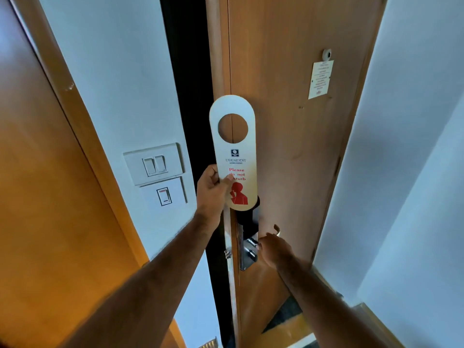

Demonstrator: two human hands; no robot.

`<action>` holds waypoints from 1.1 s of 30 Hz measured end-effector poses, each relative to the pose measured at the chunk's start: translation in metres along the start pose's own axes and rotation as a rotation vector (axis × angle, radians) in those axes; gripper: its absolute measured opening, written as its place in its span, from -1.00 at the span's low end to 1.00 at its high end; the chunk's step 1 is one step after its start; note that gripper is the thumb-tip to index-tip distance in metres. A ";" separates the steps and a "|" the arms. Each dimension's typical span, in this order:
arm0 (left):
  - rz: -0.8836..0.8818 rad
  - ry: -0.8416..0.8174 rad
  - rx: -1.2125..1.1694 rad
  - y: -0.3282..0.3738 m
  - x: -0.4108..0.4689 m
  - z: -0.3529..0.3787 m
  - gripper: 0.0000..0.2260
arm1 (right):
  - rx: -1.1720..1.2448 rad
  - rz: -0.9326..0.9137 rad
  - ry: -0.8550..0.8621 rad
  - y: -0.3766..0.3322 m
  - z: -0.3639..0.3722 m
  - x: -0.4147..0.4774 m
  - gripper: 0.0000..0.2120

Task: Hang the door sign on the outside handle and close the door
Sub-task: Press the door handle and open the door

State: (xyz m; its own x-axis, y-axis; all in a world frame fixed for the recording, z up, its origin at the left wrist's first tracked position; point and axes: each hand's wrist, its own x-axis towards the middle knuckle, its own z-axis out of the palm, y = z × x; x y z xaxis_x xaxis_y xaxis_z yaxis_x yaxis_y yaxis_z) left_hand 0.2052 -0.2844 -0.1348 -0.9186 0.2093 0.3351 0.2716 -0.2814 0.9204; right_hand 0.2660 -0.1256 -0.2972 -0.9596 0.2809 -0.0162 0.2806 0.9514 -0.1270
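Left hand (212,188) pinching door sign (234,156) upright; right hand (275,249) closed around handle (276,228) of ajar door (296,121).

A dark gap (190,121) runs top to bottom through the centre of the frame, between the white wall (120,84) on its left and the edge of the wooden door (288,121) on its right; it looks open along its whole length. At lower centre the left hand (212,189) holds the door sign (234,149) upright across the door edge, covering part of the gap's right side. Below it the metal lock plate (247,249) and inner handle (276,229) stick out from the door face, with the right hand (273,249) on the handle. Switch plates (154,163) sit nearly flush on the wall left of the gap. The upper door face is flat apart from a small notice (320,79).
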 end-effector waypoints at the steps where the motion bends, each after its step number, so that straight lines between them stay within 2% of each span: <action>1: 0.015 -0.011 -0.053 0.006 0.002 -0.001 -0.85 | 0.017 -0.009 0.027 0.001 0.001 -0.008 -0.67; 4: 0.033 -0.091 -0.133 0.025 0.012 -0.007 -0.85 | -0.009 -0.072 0.231 -0.001 0.002 -0.036 -0.76; 7: 0.004 -0.241 -0.084 0.034 0.017 -0.007 -0.86 | -0.076 -0.397 0.415 -0.004 0.008 -0.055 -0.88; 9: -0.030 -0.326 -0.080 0.037 0.016 -0.009 -0.84 | -0.243 -0.640 0.415 -0.016 0.011 -0.058 -0.80; 12: -0.058 -0.408 -0.067 0.040 0.013 -0.008 -0.83 | -0.374 -0.778 0.434 -0.035 0.003 -0.048 -0.66; 18: -0.074 -0.498 -0.038 0.048 0.001 0.001 -0.85 | -0.771 -0.621 0.519 -0.033 -0.034 -0.038 -0.50; 22: -0.069 -0.519 -0.063 0.044 -0.006 0.008 -0.84 | -0.971 -0.663 0.561 -0.012 -0.031 -0.047 -0.47; 29: -0.082 -0.594 -0.146 0.034 -0.011 0.024 -0.81 | -1.032 -0.619 0.624 0.016 -0.025 -0.060 -0.39; 33: -0.084 -0.649 -0.205 0.031 -0.020 0.035 -0.82 | -1.028 -0.601 0.587 0.035 -0.018 -0.070 -0.34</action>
State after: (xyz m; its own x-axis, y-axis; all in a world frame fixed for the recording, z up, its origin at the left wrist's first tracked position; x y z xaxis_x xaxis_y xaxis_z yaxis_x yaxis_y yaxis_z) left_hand 0.2424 -0.2644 -0.1061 -0.5589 0.7392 0.3757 0.0883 -0.3974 0.9134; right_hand 0.3436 -0.1099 -0.2824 -0.8608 -0.4491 0.2393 -0.0448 0.5353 0.8435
